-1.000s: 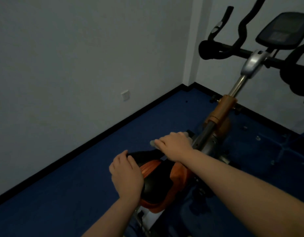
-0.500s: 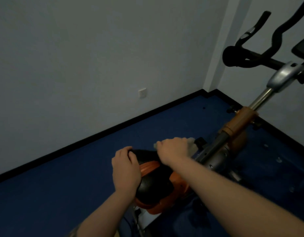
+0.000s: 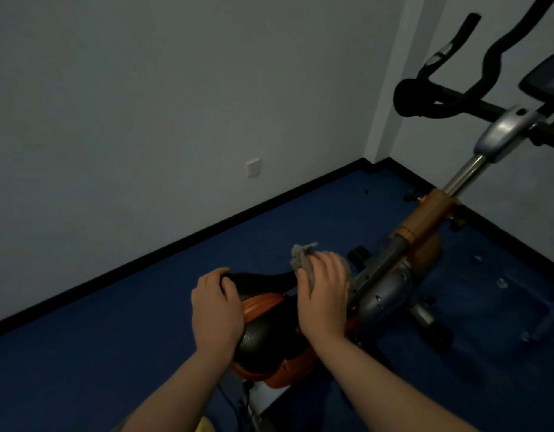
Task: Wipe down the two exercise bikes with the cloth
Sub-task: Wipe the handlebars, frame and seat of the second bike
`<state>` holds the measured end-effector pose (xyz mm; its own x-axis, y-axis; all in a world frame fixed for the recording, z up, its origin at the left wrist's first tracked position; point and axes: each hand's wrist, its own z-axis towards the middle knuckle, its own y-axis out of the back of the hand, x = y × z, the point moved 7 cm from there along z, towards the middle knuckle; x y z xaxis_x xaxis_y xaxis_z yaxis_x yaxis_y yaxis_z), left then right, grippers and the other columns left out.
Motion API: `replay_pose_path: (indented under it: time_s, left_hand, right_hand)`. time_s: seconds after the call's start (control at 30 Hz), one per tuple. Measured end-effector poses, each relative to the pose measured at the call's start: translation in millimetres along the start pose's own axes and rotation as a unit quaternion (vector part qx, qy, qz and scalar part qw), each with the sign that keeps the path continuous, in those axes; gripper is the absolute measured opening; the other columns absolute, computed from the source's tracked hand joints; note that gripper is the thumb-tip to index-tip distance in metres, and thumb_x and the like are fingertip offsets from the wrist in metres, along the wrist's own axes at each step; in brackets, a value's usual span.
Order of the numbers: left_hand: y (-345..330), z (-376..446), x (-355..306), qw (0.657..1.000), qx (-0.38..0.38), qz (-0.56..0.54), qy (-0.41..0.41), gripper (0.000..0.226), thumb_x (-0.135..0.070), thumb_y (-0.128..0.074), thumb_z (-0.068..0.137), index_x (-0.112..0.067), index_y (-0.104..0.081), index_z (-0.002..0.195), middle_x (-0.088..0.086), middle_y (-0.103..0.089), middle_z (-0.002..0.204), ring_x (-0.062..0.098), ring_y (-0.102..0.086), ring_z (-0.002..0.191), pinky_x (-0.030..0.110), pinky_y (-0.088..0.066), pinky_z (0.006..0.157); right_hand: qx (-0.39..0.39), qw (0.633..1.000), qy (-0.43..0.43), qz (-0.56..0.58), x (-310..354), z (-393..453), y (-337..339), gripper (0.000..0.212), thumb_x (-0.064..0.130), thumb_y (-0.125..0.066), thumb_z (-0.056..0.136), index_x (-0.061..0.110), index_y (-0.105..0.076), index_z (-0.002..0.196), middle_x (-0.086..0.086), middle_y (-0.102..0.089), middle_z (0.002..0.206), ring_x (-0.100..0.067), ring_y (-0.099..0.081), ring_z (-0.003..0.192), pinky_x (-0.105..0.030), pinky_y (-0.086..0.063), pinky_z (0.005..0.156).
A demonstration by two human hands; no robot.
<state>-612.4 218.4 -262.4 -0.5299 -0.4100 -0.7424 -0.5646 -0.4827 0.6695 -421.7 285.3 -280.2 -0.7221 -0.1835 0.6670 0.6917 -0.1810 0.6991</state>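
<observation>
Exercise bike (image 3: 391, 275), one in view, with a silver-grey and orange metal frame, stands on the dark blue carpeted floor (image 3: 113, 353) close to the room's corner. Its single black perforated saddle with orange side panels (image 3: 266, 332) sits low in the middle of the view, its narrow nose pointing up towards the wall. One pair of black curved handlebars (image 3: 450, 101) rises at upper right on a silver stem (image 3: 465, 176), with the corner of one dark console screen (image 3: 546, 76) just beside them at the right edge.

One crumpled grey cloth (image 3: 302, 260) lies on the nose end of the saddle under the right hand (image 3: 324, 294); that hand's fingers lie close together and bent down over the cloth, pressing it to the saddle, while a tuft of cloth sticks out past the fingertips. The left hand (image 3: 216, 310) rests on the saddle's left flank, fingers curled over its edge and gripping it. Both forearms are bare.

One white wall socket (image 3: 253, 167) sits on the grey wall (image 3: 145, 104), above a black skirting strip (image 3: 176, 244) that runs along the floor's edge. Between this skirting and the saddle lies a wide band of open carpet; to the right of the frame the carpet carries a few small pale fittings I cannot make out.
</observation>
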Motion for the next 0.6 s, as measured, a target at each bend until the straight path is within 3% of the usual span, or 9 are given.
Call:
replay_pose_path:
  time_s: [0.1, 0.2, 0.23, 0.3, 0.37, 0.43, 0.47, 0.6]
  left_hand:
    - [0, 2, -1, 1.000, 0.000, 0.004, -0.007, 0.031, -0.022, -0.036, 0.101, -0.018, -0.056, 0.125, 0.003, -0.052, 0.129, 0.018, -0.044, 0.118, 0.030, -0.035, 0.094]
    - [2, 2, -4, 0.999, -0.008, 0.024, -0.027, 0.031, -0.018, -0.038, 0.100, -0.015, -0.058, 0.124, 0.003, -0.056, 0.127, 0.018, -0.047, 0.116, 0.033, -0.039, 0.095]
    - [3, 1, -7, 0.998, -0.014, 0.033, -0.048, 0.031, -0.014, -0.040, 0.099, -0.014, -0.060, 0.122, 0.003, -0.058, 0.125, 0.018, -0.049, 0.115, 0.034, -0.039, 0.097]
    - [4, -1, -17, 0.992, -0.020, 0.060, -0.109, 0.030, -0.005, -0.046, 0.095, -0.010, -0.065, 0.117, 0.004, -0.062, 0.121, 0.019, -0.053, 0.114, 0.035, -0.040, 0.101]
    - [1, -2, -26, 0.983, -0.008, 0.080, -0.165, 0.030, 0.001, -0.050, 0.090, -0.008, -0.068, 0.112, 0.005, -0.065, 0.119, 0.020, -0.056, 0.113, 0.036, -0.040, 0.103]
    - [-2, 0, -30, 0.980, 0.010, 0.085, -0.180, 0.031, 0.001, -0.051, 0.088, -0.009, -0.069, 0.111, 0.004, -0.066, 0.116, 0.019, -0.057, 0.110, 0.038, -0.042, 0.101]
    - [-3, 0, -29, 0.981, 0.017, 0.084, -0.173, 0.031, -0.001, -0.050, 0.089, -0.011, -0.068, 0.112, 0.002, -0.066, 0.114, 0.017, -0.057, 0.108, 0.038, -0.043, 0.100]
    - [-2, 1, -24, 0.987, 0.018, 0.052, -0.151, 0.032, -0.006, -0.046, 0.092, -0.016, -0.066, 0.115, -0.003, -0.065, 0.112, 0.011, -0.054, 0.106, 0.034, -0.044, 0.096]
  right_hand:
    - [0.049, 0.999, -0.023, -0.004, -15, 24, 0, 0.028, 0.030, -0.046, 0.099, 0.010, -0.063, 0.107, -0.008, -0.061, 0.117, -0.027, -0.049, 0.119, -0.037, -0.037, 0.099]
    - [0.128, 0.968, -0.203, 0.072, -40, 54, 3, 0.041, 0.037, -0.035, 0.103, 0.006, -0.061, 0.108, -0.013, -0.063, 0.108, -0.029, -0.057, 0.098, -0.034, -0.040, 0.076]
    - [0.125, 0.955, -0.247, 0.107, -42, 52, 5, 0.042, 0.037, -0.034, 0.103, 0.006, -0.060, 0.113, -0.013, -0.062, 0.112, -0.028, -0.056, 0.099, -0.033, -0.041, 0.077]
    - [0.048, 0.941, -0.283, 0.181, -36, 28, 5, 0.041, 0.033, -0.038, 0.103, 0.007, -0.051, 0.131, -0.015, -0.052, 0.133, -0.029, -0.051, 0.117, -0.034, -0.041, 0.096]
    - [-0.027, 0.926, -0.304, 0.221, -15, -13, -1, 0.052, 0.030, -0.040, 0.102, 0.009, -0.029, 0.149, -0.014, -0.029, 0.153, -0.027, -0.033, 0.138, -0.025, -0.022, 0.109]
    - [-0.032, 0.911, -0.345, 0.223, -1, -34, -14, 0.064, 0.034, -0.038, 0.102, 0.008, -0.010, 0.153, -0.016, -0.019, 0.157, -0.028, -0.024, 0.141, -0.015, -0.015, 0.099]
    - [-0.028, 0.902, -0.372, 0.215, -2, -34, -19, 0.067, 0.035, -0.038, 0.102, 0.005, -0.006, 0.153, -0.020, -0.019, 0.156, -0.030, -0.026, 0.140, -0.017, -0.014, 0.095]
    - [-0.062, 0.858, -0.438, 0.259, -26, 3, -10, 0.060, 0.038, -0.030, 0.104, 0.002, -0.015, 0.149, -0.022, -0.039, 0.145, -0.033, -0.044, 0.127, -0.026, -0.027, 0.080]
